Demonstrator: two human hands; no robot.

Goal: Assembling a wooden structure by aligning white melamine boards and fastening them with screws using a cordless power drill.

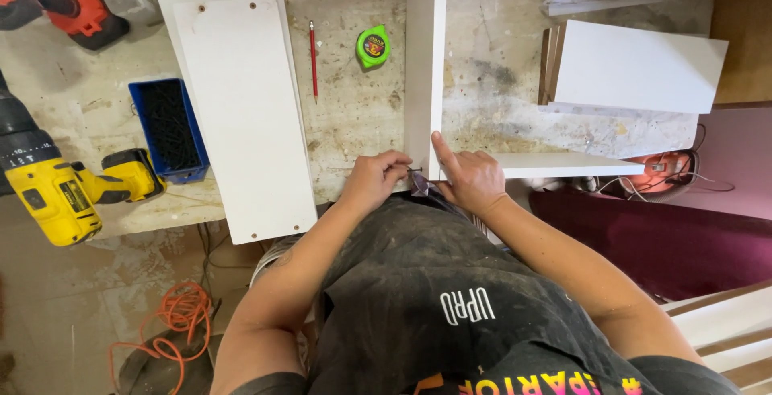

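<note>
My left hand [375, 180] pinches a small dark screw [416, 171] at the near end of a long white board [425, 57] that runs away from me across the workbench. My right hand [469, 180] rests beside it, its index finger pressed up against the corner where that board meets a second white board [563, 165] running to the right. The two boards form an L-shaped corner at the bench's front edge.
A wide white panel [245, 114] with corner holes lies to the left, overhanging the bench edge. Beyond are a blue bin of dark screws [169, 127], a yellow cordless drill [60, 190], a red pencil [313, 59], a green tape measure [373, 46], another white panel [635, 67] and an orange cord [181, 323] on the floor.
</note>
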